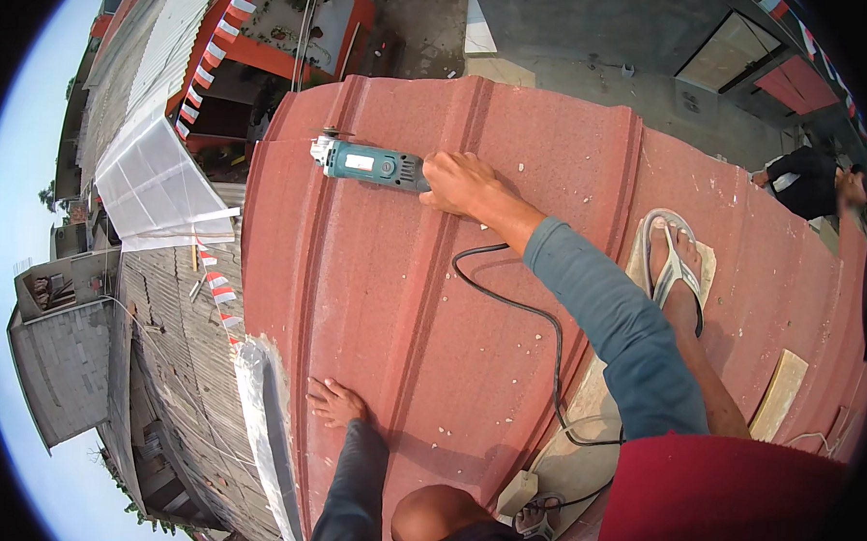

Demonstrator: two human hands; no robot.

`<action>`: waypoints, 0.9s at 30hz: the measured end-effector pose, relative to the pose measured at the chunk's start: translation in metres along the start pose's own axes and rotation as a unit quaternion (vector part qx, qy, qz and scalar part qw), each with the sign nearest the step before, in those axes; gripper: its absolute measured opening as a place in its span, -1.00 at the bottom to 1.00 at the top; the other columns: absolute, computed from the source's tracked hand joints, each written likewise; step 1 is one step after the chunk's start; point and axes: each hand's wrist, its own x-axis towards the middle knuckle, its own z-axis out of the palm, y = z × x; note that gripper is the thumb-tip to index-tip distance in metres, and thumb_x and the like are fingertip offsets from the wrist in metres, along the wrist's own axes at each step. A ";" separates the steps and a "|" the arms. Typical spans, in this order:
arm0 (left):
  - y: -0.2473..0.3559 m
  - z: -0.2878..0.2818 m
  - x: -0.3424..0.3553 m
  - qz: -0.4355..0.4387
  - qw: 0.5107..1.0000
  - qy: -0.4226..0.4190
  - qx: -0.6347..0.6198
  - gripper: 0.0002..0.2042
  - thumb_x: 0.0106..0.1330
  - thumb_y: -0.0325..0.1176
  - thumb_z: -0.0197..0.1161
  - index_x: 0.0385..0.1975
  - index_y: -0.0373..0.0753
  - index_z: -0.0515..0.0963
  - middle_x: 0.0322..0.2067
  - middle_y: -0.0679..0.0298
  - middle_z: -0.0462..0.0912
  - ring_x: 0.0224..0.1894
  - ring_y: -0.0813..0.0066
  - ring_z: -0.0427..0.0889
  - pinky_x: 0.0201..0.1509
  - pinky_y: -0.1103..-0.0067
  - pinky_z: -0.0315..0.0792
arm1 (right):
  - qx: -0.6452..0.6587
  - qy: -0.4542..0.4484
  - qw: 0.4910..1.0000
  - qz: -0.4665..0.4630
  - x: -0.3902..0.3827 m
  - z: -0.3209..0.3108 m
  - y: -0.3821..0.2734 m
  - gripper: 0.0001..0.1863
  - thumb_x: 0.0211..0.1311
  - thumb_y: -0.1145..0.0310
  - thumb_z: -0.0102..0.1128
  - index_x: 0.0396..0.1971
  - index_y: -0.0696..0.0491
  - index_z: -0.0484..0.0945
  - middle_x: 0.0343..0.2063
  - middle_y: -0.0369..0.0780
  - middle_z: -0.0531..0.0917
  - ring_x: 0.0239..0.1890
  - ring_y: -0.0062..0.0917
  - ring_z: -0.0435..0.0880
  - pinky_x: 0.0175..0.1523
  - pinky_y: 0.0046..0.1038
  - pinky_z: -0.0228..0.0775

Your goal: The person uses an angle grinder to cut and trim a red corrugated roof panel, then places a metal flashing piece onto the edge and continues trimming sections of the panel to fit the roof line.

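My right hand (463, 185) is wrapped round the rear end of a teal angle grinder (378, 166), which lies over the red ribbed roof sheet (519, 303) near its far left part. The grinder's metal head and thin disc (337, 133) point left, the disc on the far side. A black cord (538, 312) curves from near my right wrist back across the sheet toward me. My left hand (336, 403) rests flat on the sheet near its left edge, fingers spread, holding nothing.
My sandalled foot (674, 257) stands on a board at the right, beside a loose wood strip (778, 394). Another person (813, 181) is at the far right. White flashing (262, 427) borders the left edge, with lower corrugated roofs (184, 327) beyond. Small chips dot the sheet.
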 end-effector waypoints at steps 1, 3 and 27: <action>-0.001 -0.001 0.001 -0.001 1.000 0.002 0.000 -0.47 0.44 0.18 -0.36 0.40 0.34 0.01 0.44 0.22 -0.07 0.44 -0.03 -0.06 0.34 -0.15 -0.13 | -0.002 -0.005 1.000 -0.002 0.001 0.000 -0.001 -0.62 -0.06 0.30 0.31 -0.29 0.29 0.58 -0.29 0.05 0.67 -0.21 -0.06 0.68 -0.13 -0.16 0.56; -0.001 -0.003 0.001 -0.001 1.000 -0.001 -0.002 -0.47 0.44 0.18 -0.36 0.40 0.35 0.01 0.44 0.23 -0.07 0.44 -0.02 -0.07 0.35 -0.15 -0.14 | -0.006 0.002 1.000 -0.015 0.001 0.000 -0.002 -0.61 -0.06 0.30 0.30 -0.29 0.30 0.58 -0.30 0.05 0.67 -0.22 -0.06 0.69 -0.14 -0.16 0.56; -0.003 0.003 0.000 -0.012 1.000 0.020 0.014 -0.45 0.42 0.24 -0.38 0.39 0.33 0.05 0.43 0.26 -0.03 0.43 0.04 -0.02 0.34 -0.14 -0.11 | -0.033 -0.025 0.999 0.022 0.019 -0.008 -0.009 -0.63 -0.06 0.29 0.34 -0.25 0.20 0.62 -0.22 -0.03 0.67 -0.13 -0.10 0.67 -0.07 -0.18 0.57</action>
